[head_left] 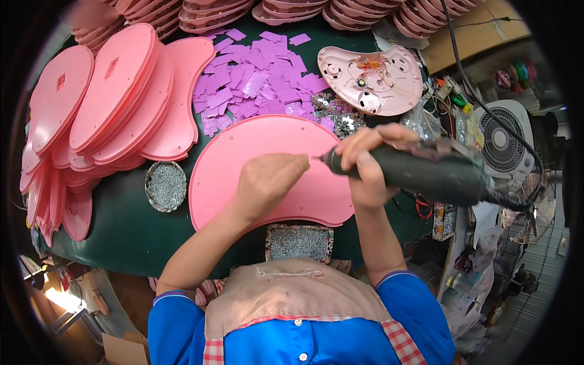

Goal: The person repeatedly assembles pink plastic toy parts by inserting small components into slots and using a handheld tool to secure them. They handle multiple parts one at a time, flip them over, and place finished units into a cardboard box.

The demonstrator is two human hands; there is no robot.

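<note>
A pink kidney-shaped plastic panel (243,139) lies flat in front of me, with small holes along its border. Over its middle is my left hand (266,182), fingers pinched together; whatever may be between the fingertips is too small to make out. My right hand (370,173) grips a black corded electric screwdriver (429,175), held nearly level above the panel's right side. Its bit points left and ends just short of my left fingertips.
Stacked pink panels (115,91) fill the left side. Purple plastic pieces (249,76) and small metal parts (342,115) lie behind the panel. Screws fill a round tray (166,186) and a rectangular tray (298,243). A wired pink shell (372,79) sits back right; a fan (504,137) stands beyond.
</note>
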